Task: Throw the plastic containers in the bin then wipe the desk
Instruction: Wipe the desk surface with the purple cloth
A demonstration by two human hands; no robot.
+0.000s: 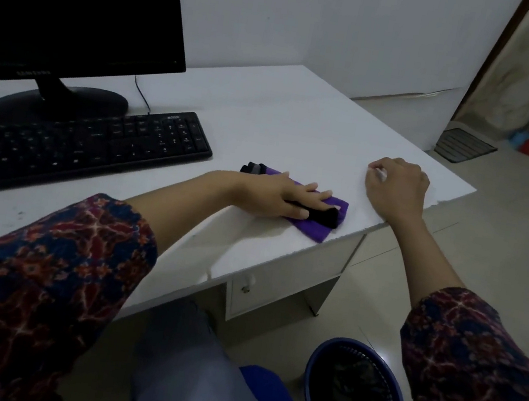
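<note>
The purple cloth (316, 217), with black and grey sections, lies flat on the white bench (269, 114) near its front edge, to the right of the keyboard (74, 146). The left hand (286, 198) rests on the cloth with fingers extended and pressed flat; its grip is apart, not curled round the fabric. The right hand (396, 190) sits on the bench near the right corner, well apart from the cloth, with fingers curled; a small white item shows at the fingertips, but whether the grip is clamped on it cannot be told. A monitor (76, 4) stands behind the keyboard. The blue bin (354, 398) stands on the floor below the bench's front edge; its contents are dark and indistinct.
</note>
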